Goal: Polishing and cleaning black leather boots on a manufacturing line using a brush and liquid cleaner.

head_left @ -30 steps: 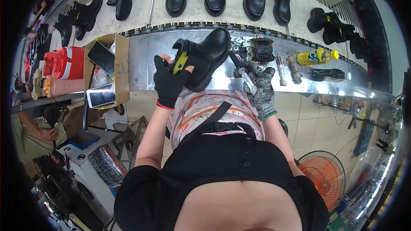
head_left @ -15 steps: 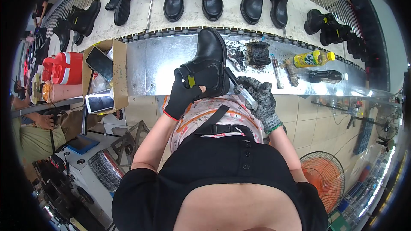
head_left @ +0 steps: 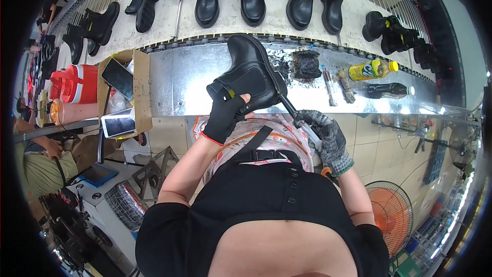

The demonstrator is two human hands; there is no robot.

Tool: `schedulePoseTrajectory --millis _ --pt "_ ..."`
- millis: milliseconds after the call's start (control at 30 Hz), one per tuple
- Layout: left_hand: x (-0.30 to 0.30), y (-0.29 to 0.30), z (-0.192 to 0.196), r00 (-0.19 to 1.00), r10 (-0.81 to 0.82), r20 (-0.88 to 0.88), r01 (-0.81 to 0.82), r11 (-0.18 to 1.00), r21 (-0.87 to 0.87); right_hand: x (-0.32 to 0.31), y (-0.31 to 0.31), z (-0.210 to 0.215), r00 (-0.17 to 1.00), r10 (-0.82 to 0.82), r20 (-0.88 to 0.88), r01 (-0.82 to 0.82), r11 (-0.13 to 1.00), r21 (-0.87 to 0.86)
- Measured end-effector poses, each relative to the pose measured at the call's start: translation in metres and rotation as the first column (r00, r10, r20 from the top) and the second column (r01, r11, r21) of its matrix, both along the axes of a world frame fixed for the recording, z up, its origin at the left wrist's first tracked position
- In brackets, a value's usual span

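My left hand [head_left: 225,116], in a black glove with bare fingertips, grips a black ankle boot [head_left: 251,69] by its shaft, thumb on the outside. The boot lies on its side above the table's near edge, toe pointing away and sole edge facing right. In a grey knitted glove, my right hand [head_left: 327,136] is closed around a slim tool [head_left: 288,104] with a black front part and a pale handle. The tool's tip meets the sole edge near the heel. My fingers hide part of its handle.
Several black boots [head_left: 252,2] stand on the conveyor [head_left: 177,18] beyond the metal table [head_left: 174,82]. To the right lie a black-stained pad [head_left: 306,65], a thin tube [head_left: 329,86], a yellow bottle [head_left: 372,70] and a dark bottle [head_left: 388,91]. At left are a cardboard box [head_left: 144,88] and red jug [head_left: 87,83].
The boot has tilted, its toe shifting left and its heel moving right. My right hand has moved slightly right and down, with the tool still at the heel's sole edge.
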State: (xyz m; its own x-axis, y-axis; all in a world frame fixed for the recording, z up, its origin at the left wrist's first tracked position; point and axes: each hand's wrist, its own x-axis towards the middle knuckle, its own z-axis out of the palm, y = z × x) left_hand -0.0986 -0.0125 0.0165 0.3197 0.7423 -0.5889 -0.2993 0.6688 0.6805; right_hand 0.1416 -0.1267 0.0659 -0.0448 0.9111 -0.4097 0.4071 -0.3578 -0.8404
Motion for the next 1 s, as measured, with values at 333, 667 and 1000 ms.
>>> schedulePoseTrajectory --millis 333,667,1000 --pt "0.011 0.008 0.010 0.979 0.127 0.159 -0.115 0.990 -0.087 -0.008 -0.021 -0.003 0.991 -0.016 0.133 -0.021 0.963 0.269" --pt "0.002 0.020 0.014 0.930 0.188 0.317 -0.152 0.979 -0.134 -0.001 -0.016 0.001 0.441 -0.492 -0.751 0.459 0.842 -0.282" --pt "0.059 0.077 0.066 0.979 -0.189 0.078 0.161 0.948 0.273 0.009 0.001 -0.167 0.854 -0.518 0.049 0.474 0.814 0.335"
